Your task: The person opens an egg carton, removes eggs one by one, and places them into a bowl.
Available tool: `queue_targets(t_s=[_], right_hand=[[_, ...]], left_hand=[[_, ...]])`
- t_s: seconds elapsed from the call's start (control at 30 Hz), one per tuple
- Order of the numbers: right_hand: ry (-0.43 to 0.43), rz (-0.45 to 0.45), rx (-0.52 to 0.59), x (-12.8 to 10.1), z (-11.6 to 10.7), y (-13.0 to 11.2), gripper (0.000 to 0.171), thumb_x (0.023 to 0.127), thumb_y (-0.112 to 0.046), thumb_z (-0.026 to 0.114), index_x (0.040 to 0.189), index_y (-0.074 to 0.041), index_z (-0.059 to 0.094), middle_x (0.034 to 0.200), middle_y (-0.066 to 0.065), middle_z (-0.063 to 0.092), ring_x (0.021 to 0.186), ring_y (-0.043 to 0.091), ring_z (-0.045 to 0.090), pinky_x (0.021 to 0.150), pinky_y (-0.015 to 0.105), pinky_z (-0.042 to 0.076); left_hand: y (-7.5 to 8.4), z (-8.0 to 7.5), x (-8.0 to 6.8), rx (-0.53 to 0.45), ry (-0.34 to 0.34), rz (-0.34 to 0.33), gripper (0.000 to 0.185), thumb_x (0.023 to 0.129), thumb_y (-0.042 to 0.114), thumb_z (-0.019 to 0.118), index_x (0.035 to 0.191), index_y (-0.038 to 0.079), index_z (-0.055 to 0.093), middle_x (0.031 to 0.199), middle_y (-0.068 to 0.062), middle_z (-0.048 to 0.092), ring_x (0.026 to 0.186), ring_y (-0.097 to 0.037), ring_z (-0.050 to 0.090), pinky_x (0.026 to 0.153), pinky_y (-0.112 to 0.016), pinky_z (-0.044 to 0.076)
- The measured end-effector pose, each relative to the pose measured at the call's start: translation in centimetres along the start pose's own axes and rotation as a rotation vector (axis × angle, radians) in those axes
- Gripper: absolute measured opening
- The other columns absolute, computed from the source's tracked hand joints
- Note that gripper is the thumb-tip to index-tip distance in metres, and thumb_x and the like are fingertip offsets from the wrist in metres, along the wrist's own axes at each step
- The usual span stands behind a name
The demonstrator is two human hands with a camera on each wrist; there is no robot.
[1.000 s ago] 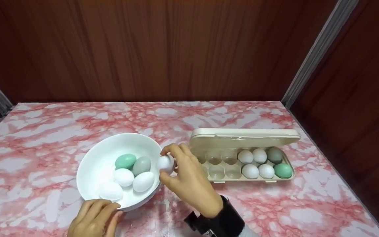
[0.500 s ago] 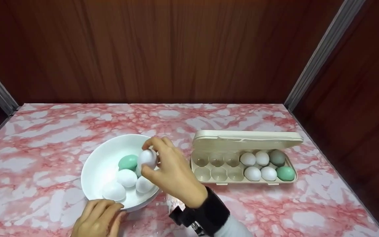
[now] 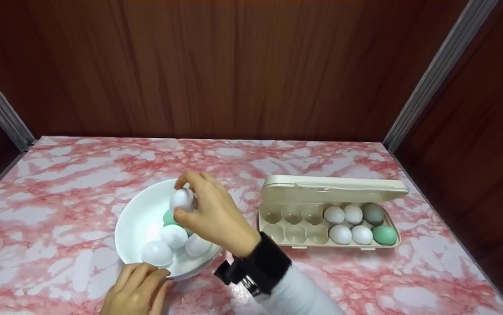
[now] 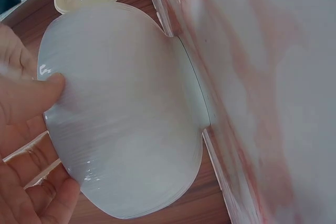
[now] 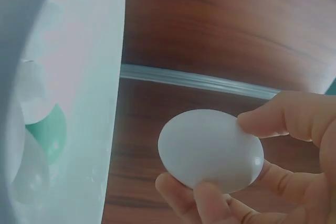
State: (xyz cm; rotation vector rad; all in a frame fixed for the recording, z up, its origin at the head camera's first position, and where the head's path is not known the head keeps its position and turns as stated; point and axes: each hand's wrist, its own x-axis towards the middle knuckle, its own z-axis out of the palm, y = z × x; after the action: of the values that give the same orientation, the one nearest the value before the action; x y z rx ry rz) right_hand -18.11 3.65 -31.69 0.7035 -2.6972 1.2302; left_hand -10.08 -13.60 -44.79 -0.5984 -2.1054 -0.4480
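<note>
White egg (image 3: 182, 200) pinched in right hand (image 3: 210, 216) between thumb and fingertips (image 5: 257, 121), held over the white bowl (image 3: 135, 221); grip narrow, on the shell's ends only, palm clear of it. Left hand (image 3: 135, 293) on the bowl's near rim, thumb and fingers curled over the outer wall as shown in the left wrist view.

Risks, as judged: slip from so light a pinch, shell smooth and rounded; a drop onto the eggs beneath likely to crack one or both; too firm a squeeze equally likely to break the shell; a knock of knuckles on the rim possible, bowl restrained by the left hand only.

Surroundings: three white eggs (image 3: 173, 235) and a green egg (image 3: 168, 217) visible in the bowl, others possibly hidden under the hand; beige egg carton (image 3: 330, 209) open to the right on the pink marbled bench (image 3: 81, 175), well apart from the bowl; six eggs in its right cells, left cells vacant; raised lid (image 3: 334, 189) behind the cells; wooden wall panels at rear and right.
</note>
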Motion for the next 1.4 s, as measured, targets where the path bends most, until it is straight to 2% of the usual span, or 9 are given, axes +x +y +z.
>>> queue_targets(t_s=[0.23, 0.5, 0.67, 0.9, 1.07, 1.2, 1.3, 1.4], right_hand=[[-0.050, -0.008, -0.037, 2.2, 0.8, -0.9, 0.033, 0.083, -0.014, 0.072, 0.114, -0.015, 0.062, 0.109, 0.002, 0.059, 0.089, 0.012, 0.055, 0.074, 0.019, 0.048], [-0.100, -0.002, -0.042, 4.5, 1.9, -1.3, 0.032, 0.083, -0.013, 0.071, 0.113, -0.015, 0.061, 0.105, 0.000, 0.060, 0.088, 0.011, 0.055, 0.070, 0.017, 0.047], [-0.159, 0.001, -0.064, 5.9, 3.5, -0.8, 0.031, 0.085, -0.016, 0.074, 0.114, -0.014, 0.061, 0.102, -0.002, 0.061, 0.086, 0.010, 0.054, 0.067, 0.015, 0.046], [-0.223, 0.047, -0.041, 7.5, 5.2, 0.2, 0.029, 0.085, -0.015, 0.075, 0.110, -0.012, 0.062, 0.090, -0.003, 0.059, 0.078, 0.009, 0.053, 0.065, 0.015, 0.044], [-0.258, 0.072, -0.009, 8.0, 5.8, 0.9, 0.027, 0.084, -0.013, 0.075, 0.108, -0.011, 0.062, 0.087, -0.003, 0.058, 0.076, 0.008, 0.052, 0.064, 0.014, 0.043], [-0.317, 0.098, 0.002, 8.0, 6.3, 1.6, 0.027, 0.084, -0.012, 0.074, 0.108, -0.011, 0.062, 0.077, -0.005, 0.052, 0.068, 0.007, 0.048, 0.058, 0.015, 0.040], [-0.360, 0.094, -0.046, 8.0, 6.6, 2.1, 0.027, 0.084, -0.010, 0.073, 0.110, -0.011, 0.063, 0.071, -0.006, 0.046, 0.064, 0.007, 0.043, 0.055, 0.015, 0.036], [-0.385, 0.083, -0.106, 8.0, 6.9, 2.6, 0.028, 0.084, -0.010, 0.073, 0.110, -0.010, 0.065, 0.071, -0.006, 0.045, 0.064, 0.008, 0.042, 0.057, 0.015, 0.035]], left_hand=[[0.0, -0.1, -0.1, 0.004, 0.002, -0.004, 0.056, 0.106, 0.044, 0.035, 0.078, 0.012, 0.070, 0.078, 0.004, 0.061, 0.078, -0.016, 0.054, 0.063, -0.026, 0.050], [-0.2, 0.3, -0.1, 0.004, 0.048, 0.035, 0.053, 0.107, 0.041, 0.037, 0.075, 0.013, 0.069, 0.077, 0.002, 0.060, 0.077, -0.017, 0.055, 0.061, -0.027, 0.050], [-0.2, 0.2, 0.0, -0.001, 0.037, 0.034, 0.052, 0.107, 0.040, 0.036, 0.078, 0.012, 0.070, 0.078, 0.003, 0.060, 0.078, -0.017, 0.054, 0.062, -0.028, 0.049], [-0.2, 0.2, 0.1, -0.008, 0.018, 0.043, 0.053, 0.107, 0.039, 0.035, 0.080, 0.012, 0.071, 0.079, 0.003, 0.061, 0.079, -0.017, 0.055, 0.064, -0.028, 0.050], [-0.2, -0.1, 0.1, 0.002, 0.003, 0.031, 0.054, 0.107, 0.040, 0.035, 0.080, 0.012, 0.071, 0.079, 0.003, 0.061, 0.080, -0.017, 0.055, 0.065, -0.029, 0.050], [-0.3, -0.1, 0.2, 0.003, 0.007, 0.033, 0.054, 0.107, 0.041, 0.035, 0.079, 0.012, 0.071, 0.079, 0.003, 0.060, 0.080, -0.017, 0.055, 0.065, -0.029, 0.049], [-0.4, 0.1, 0.1, -0.004, 0.029, 0.046, 0.053, 0.107, 0.040, 0.036, 0.078, 0.012, 0.071, 0.078, 0.003, 0.060, 0.079, -0.017, 0.055, 0.065, -0.029, 0.049], [-0.5, 0.4, 0.1, -0.008, 0.053, 0.064, 0.052, 0.107, 0.040, 0.037, 0.077, 0.012, 0.070, 0.077, 0.003, 0.059, 0.078, -0.017, 0.055, 0.065, -0.028, 0.049]])
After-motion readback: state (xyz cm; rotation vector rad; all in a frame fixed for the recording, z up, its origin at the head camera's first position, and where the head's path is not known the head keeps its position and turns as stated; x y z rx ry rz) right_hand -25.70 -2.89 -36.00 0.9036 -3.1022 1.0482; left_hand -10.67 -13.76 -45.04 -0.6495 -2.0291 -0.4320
